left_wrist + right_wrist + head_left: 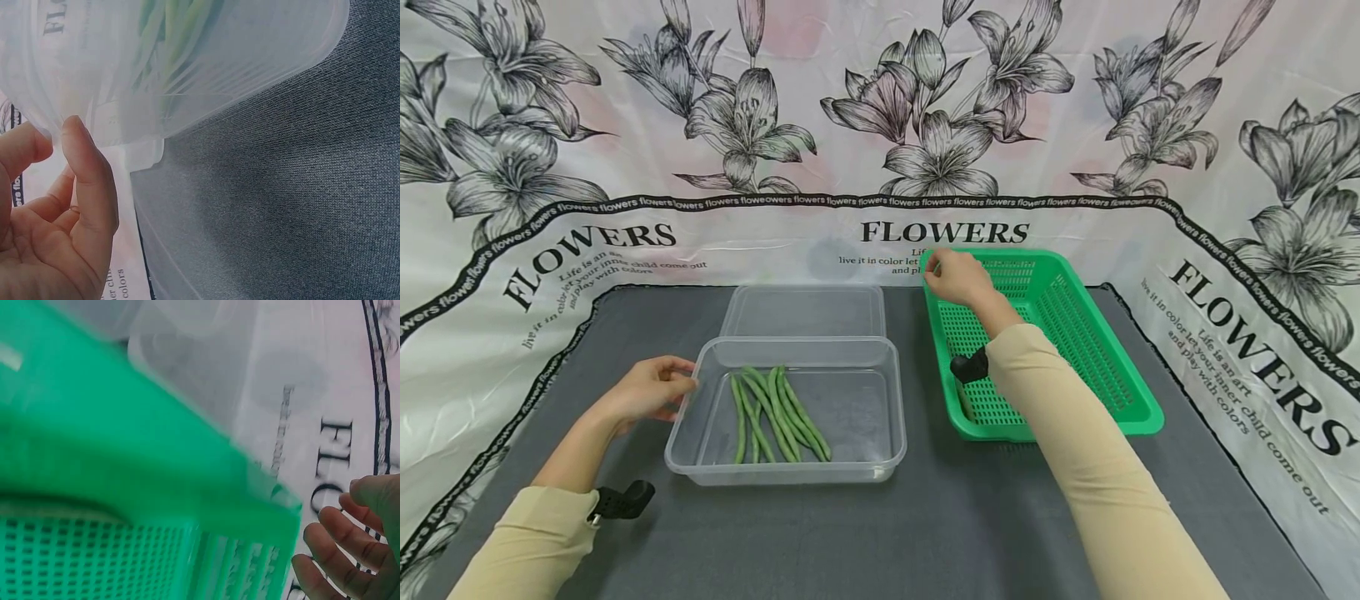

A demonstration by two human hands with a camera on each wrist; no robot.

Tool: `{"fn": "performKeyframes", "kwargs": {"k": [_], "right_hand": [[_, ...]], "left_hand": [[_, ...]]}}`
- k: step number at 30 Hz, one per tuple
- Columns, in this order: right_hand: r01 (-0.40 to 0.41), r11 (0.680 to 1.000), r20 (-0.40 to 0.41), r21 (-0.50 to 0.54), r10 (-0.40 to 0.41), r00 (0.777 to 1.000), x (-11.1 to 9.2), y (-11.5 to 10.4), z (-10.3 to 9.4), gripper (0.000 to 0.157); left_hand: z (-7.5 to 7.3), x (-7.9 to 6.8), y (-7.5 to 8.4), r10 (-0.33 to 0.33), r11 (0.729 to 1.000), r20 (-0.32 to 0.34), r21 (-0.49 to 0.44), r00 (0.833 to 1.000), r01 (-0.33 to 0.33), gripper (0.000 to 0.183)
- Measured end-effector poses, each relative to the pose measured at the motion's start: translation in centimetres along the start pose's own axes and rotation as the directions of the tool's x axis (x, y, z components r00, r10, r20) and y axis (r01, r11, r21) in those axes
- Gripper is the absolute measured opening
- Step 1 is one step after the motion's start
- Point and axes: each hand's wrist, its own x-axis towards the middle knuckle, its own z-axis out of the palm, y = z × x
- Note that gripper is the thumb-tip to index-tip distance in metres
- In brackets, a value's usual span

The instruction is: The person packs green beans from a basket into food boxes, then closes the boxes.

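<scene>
My left hand (pixel 651 390) pinches the left rim of a clear plastic container (pixel 865 471) between thumb and fingers. Inside the container lies a loose bunch of several green beans (pixel 782 412), left of its middle. In the left wrist view, the left thumb (pixel 90 169) is right at the container's rim. My right hand (pixel 958 277) hovers over the far left corner of a green plastic basket (pixel 1120 350), fingers loosely bent and holding nothing. A single bean (pixel 62 509) lies along the basket's left wall, partly hidden by the wrist camera in the head view.
Behind the container lies its clear lid (pixel 805 310), flat on the grey tablecloth (pixel 820 542). A white flower-printed cloth (pixel 820 150) hangs behind and around the table. A strip of table separates the container from the basket.
</scene>
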Motion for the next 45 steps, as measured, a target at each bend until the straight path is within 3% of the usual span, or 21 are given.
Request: {"fn": "performKeyframes", "kwargs": {"k": [10, 15, 26, 33, 45], "right_hand": [[-0.056, 0.998, 0.092, -0.02, 0.057, 0.994, -0.9, 4.4, 1.0, 0.029], [-0.077, 0.997, 0.187, -0.001, 0.076, 0.979, -1.4, 5.3, 2.2, 0.033], [-0.201, 0.971, 0.37, 0.126, 0.142, 0.918, -1.1, 6.2, 4.5, 0.039], [-0.264, 0.955, 0.472, 0.133, 0.173, 0.865, -1.5, 6.3, 5.2, 0.044], [-0.287, 0.946, 0.565, 0.152, 0.155, 0.81, -2.5, 6.1, 5.7, 0.047]], "left_hand": [[0.0, 0.1, -0.1, -0.004, 1.0, 0.0, -0.001, 1.0, 0.004, 0.052], [0.0, 0.0, -0.1, -0.005, 1.0, 0.0, -0.001, 1.0, 0.005, 0.053], [-0.1, 0.1, 0.1, -0.003, 1.0, -0.001, 0.004, 1.0, 0.003, 0.051], [0.1, 0.2, 0.1, -0.008, 1.0, 0.003, -0.004, 1.0, 0.008, 0.052], [0.0, 0.1, -0.1, 0.0, 1.0, -0.005, 0.0, 1.0, 0.0, 0.052]]}}
